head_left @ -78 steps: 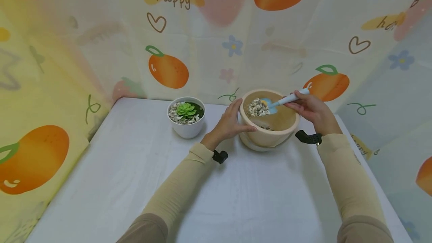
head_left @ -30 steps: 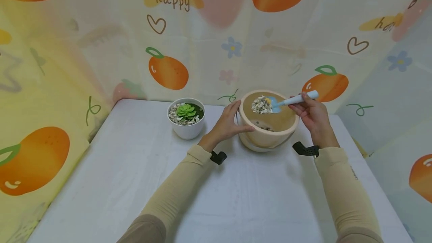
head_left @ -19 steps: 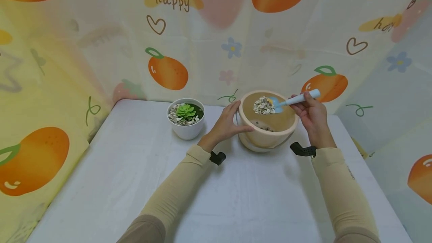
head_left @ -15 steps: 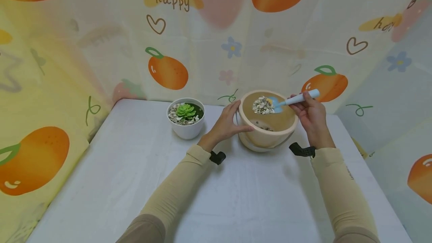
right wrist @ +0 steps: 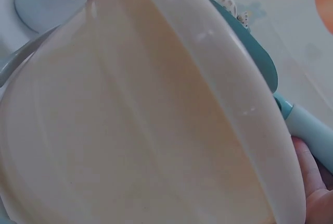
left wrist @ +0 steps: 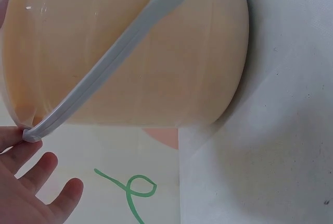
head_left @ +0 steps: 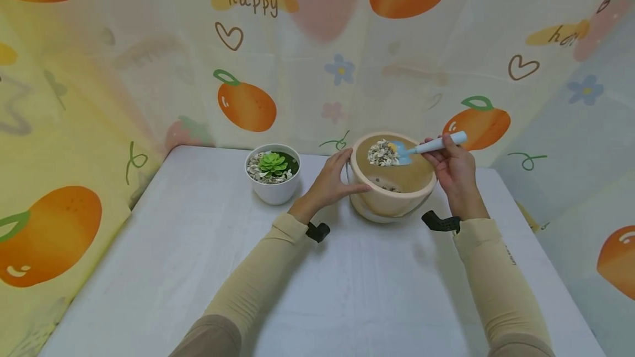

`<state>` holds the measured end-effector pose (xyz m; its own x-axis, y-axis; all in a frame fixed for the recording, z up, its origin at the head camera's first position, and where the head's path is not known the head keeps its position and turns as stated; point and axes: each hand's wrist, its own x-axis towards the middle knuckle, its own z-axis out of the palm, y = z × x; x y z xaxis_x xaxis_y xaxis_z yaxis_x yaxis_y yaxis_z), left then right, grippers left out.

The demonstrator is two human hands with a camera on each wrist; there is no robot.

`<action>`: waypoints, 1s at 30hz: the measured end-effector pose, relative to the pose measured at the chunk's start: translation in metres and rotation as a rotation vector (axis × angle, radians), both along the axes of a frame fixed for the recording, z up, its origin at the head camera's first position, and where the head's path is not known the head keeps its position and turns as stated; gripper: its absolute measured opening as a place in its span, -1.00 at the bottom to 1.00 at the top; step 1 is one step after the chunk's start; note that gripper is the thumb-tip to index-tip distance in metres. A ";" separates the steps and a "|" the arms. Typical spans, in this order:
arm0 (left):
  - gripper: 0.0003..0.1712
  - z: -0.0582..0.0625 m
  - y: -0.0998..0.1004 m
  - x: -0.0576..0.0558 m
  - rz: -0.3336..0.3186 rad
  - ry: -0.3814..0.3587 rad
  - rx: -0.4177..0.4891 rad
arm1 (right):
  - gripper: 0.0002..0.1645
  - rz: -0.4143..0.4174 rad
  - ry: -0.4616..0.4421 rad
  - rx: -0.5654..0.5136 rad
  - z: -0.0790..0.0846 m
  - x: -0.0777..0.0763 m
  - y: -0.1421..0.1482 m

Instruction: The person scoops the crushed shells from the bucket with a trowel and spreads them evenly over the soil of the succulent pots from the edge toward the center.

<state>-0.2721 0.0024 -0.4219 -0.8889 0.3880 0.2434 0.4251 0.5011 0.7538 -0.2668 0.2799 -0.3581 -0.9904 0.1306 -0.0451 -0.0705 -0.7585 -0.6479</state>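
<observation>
A small trowel (head_left: 440,143) with a pale handle and a blue blade is pinched by my right hand (head_left: 455,174), palm partly turned up. On its blade lies a heap of pebbles (head_left: 382,154), over the opening of a peach bucket (head_left: 392,203). My left hand (head_left: 328,182) holds the bucket's left side, thumb along the front below the rim. In the left wrist view its fingers (left wrist: 39,172) are spread, the upper ones at the joint of the grey carrying handle (left wrist: 99,78). The right wrist view has the bucket's wall covering most of the trowel.
Left of the bucket stands a white pot (head_left: 274,190) with a green succulent (head_left: 273,163) and pebbles. A few loose pebbles (head_left: 388,185) lie inside the bucket. The white table (head_left: 297,291) ends at a printed curtain (head_left: 297,92) behind.
The trowel has risen slightly with its pebbles, went right, then shifted a little left. My right hand has turned somewhat more palm up. The left hand keeps its hold on the bucket.
</observation>
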 end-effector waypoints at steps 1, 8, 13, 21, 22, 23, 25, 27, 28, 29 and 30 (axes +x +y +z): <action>0.16 0.000 0.000 0.000 0.000 0.000 -0.001 | -0.73 -0.001 0.001 -0.002 0.000 0.000 -0.001; 0.13 0.002 -0.003 0.001 0.004 0.021 -0.015 | -0.77 0.003 0.022 -0.006 0.003 -0.002 -0.005; 0.13 0.004 -0.005 0.003 0.001 0.017 -0.031 | -0.77 -0.024 0.014 -0.002 0.006 -0.002 -0.010; 0.09 0.006 -0.011 0.005 -0.008 0.017 -0.020 | -0.82 -0.012 0.036 0.006 0.005 -0.001 -0.018; 0.09 0.006 -0.012 0.005 -0.005 0.014 -0.020 | -0.83 -0.009 0.040 -0.001 0.005 -0.001 -0.019; 0.09 0.007 -0.013 0.006 -0.004 0.007 -0.020 | -0.84 -0.004 0.044 -0.012 0.005 0.000 -0.020; 0.10 0.008 -0.015 0.007 0.000 0.000 -0.026 | -0.84 0.001 0.048 -0.025 0.005 0.000 -0.021; 0.11 0.010 -0.018 0.008 0.003 -0.005 -0.023 | -0.83 0.000 0.048 -0.033 0.006 0.001 -0.023; 0.11 0.010 -0.020 0.009 0.006 -0.006 -0.023 | -0.82 -0.001 0.047 -0.033 0.006 0.001 -0.024; 0.11 0.011 -0.021 0.009 0.007 -0.005 -0.024 | -0.81 -0.003 0.047 -0.034 0.007 0.001 -0.025; 0.11 0.012 -0.023 0.009 0.009 0.001 -0.022 | -0.81 -0.007 0.047 -0.029 0.007 0.001 -0.026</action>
<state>-0.2629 -0.0203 -0.4102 -0.8920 0.3856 0.2360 0.4216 0.5214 0.7419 -0.2655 0.2536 -0.3509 -0.9906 0.1368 -0.0026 -0.1055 -0.7760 -0.6218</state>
